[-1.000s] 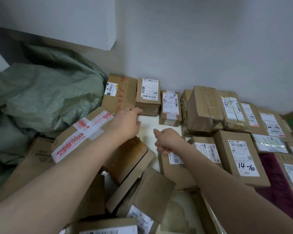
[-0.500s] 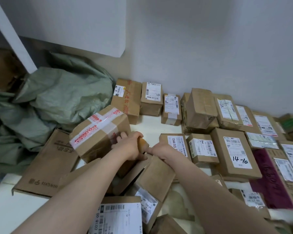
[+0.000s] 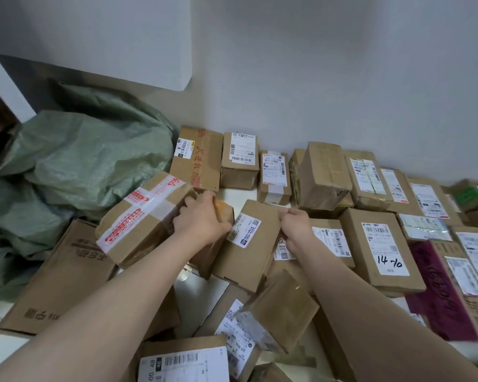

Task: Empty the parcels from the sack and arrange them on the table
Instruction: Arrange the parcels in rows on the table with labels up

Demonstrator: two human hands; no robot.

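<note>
The green sack (image 3: 75, 161) lies crumpled at the back of the white worktop (image 3: 240, 194), against the wall. Touching the sack's right flank, a taped box (image 3: 138, 219) with red-and-white tape sits tilted on other cartons. Just past it, further from the sack, a glossy brown parcel (image 3: 224, 213) stands wedged upright.

The left hand (image 3: 202, 220) sits on top of this brown parcel. Its fingers curl down over the side facing the sack and press against the taped box, with the fingertips hidden.

One step further from the sack, a flat box (image 3: 249, 252) with a white label leans on the pile. The right hand (image 3: 295, 228) grips its far edge, fingers curled over the corner.

More parcels lie in a loose heap nearer the camera than the sack. A back row (image 3: 240, 161) of labelled parcels runs from the sack's right edge along the wall. Well away from the sack, in a second row, lies a box marked "14-10" (image 3: 381, 249). Beside the sack's near edge rests a large printed carton (image 3: 53, 279).
</note>
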